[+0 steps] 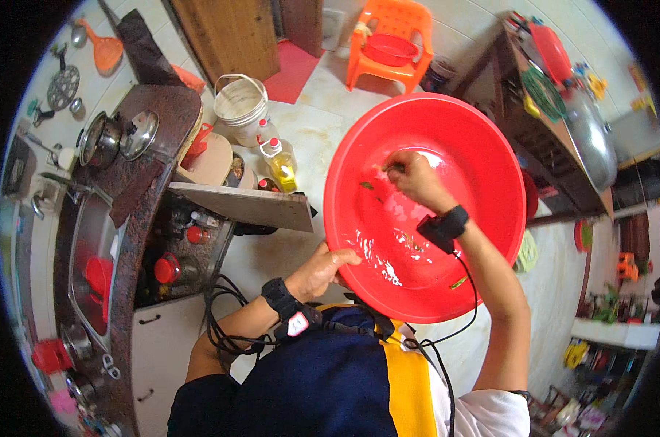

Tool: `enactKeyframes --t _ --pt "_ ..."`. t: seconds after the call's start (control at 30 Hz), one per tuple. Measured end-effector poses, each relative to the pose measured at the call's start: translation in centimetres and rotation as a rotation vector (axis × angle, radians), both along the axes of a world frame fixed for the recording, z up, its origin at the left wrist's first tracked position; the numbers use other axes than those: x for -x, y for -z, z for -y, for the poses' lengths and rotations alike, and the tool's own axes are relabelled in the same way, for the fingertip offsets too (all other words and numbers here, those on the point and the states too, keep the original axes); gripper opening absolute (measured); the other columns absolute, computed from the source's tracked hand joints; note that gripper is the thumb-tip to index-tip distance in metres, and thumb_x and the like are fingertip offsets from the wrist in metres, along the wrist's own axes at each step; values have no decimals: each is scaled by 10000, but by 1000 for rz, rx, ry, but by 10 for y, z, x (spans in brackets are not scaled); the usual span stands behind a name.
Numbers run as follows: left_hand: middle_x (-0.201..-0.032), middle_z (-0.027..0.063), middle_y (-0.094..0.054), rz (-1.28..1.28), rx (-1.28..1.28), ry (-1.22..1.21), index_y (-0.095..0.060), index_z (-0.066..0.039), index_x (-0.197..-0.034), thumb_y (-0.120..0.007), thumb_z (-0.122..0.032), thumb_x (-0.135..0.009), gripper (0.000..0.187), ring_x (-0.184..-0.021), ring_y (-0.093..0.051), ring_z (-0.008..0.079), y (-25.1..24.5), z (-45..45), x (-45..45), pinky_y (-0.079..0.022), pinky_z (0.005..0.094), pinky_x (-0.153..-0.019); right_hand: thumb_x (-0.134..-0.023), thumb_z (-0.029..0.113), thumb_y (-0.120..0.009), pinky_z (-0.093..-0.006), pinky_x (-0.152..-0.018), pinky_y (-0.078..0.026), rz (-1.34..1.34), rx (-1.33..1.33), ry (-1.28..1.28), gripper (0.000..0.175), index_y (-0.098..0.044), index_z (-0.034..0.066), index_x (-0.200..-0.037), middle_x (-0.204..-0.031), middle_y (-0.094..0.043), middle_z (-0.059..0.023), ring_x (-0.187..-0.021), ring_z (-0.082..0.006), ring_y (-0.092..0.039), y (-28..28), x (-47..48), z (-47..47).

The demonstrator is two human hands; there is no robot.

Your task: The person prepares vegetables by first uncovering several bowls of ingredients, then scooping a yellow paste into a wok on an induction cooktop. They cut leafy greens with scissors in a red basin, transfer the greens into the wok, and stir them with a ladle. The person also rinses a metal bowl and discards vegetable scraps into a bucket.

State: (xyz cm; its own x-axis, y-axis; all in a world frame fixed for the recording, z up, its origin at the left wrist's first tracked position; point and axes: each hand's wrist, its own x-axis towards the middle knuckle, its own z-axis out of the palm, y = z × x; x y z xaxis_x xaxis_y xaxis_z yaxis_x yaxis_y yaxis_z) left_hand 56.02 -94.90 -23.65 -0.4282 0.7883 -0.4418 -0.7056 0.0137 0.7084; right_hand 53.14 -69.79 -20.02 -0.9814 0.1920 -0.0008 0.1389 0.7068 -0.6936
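Note:
A large red plastic basin (488,180) is held tilted in front of my body. My left hand (321,270) grips its near left rim, thumb over the edge. Inside the basin, my right hand (417,180) has its fingers bunched near the bottom, pinching what looks like a small dark-green scrap (396,167). A green leaf piece (367,185) clings to the basin just left of those fingers. Another green scrap (458,283) sticks low on the near side. The wet inner surface shines with water. Both wrists wear black straps with cables.
Left stands a stone counter (144,117) with a pot (101,139) and a sink (81,262). An open cabinet door (248,206) juts toward the basin. A white bucket (242,109) and an oil bottle (281,166) stand on the floor. Beyond is an orange chair (392,22).

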Motion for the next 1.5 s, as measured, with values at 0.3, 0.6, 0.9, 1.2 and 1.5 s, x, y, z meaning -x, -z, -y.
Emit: enactKeyframes --t 0.3,0.6,0.9,1.2,1.5 --pt "-1209 133 -570 417 -58 -195 -436 -11 -1272 -540 -134 -845 456 -1035 -615 263 29 -89 82 -558 423 -795 -863 6 -530 -210 -523 -421 -25 336 -75 76 -599 -2 -895 -706 -563 6 -584 -60 -503 -129 62 -167" --pt "-1137 119 -609 392 -18 -545 -482 -33 -1199 -532 -145 -863 358 -967 -642 262 36 -132 178 -551 416 -783 -888 39 -556 -225 -532 -434 152 477 -192 56 -607 17 -884 -731 -599 -14 -582 -78 -531 -66 239 -235" --pt "-1163 117 -597 447 219 -822 -491 -57 -1198 -566 -182 -824 401 -1024 -617 280 54 -116 283 -499 452 -891 -866 49 -577 -237 -476 -464 377 592 -200 9 -571 50 -860 -742 -619 -46 -553 -107 -570 -10 402 -220" --pt "-1067 135 -634 376 398 -1141 -495 -50 -1209 -581 -155 -827 405 -903 -658 265 113 -127 347 -578 410 -720 -851 85 -641 -219 -469 -488 626 546 -552 101 -602 27 -924 -774 -629 -37 -560 -83 -571 64 546 -158" --pt "-1108 154 -595 359 613 -1564 -368 -53 -1307 -560 -121 -801 546 -905 -647 327 116 -164 429 -599 457 -626 -881 134 -602 -219 -465 -486 836 561 -886 110 -621 29 -908 -715 -594 -24 -546 -85 -565 105 714 -87"
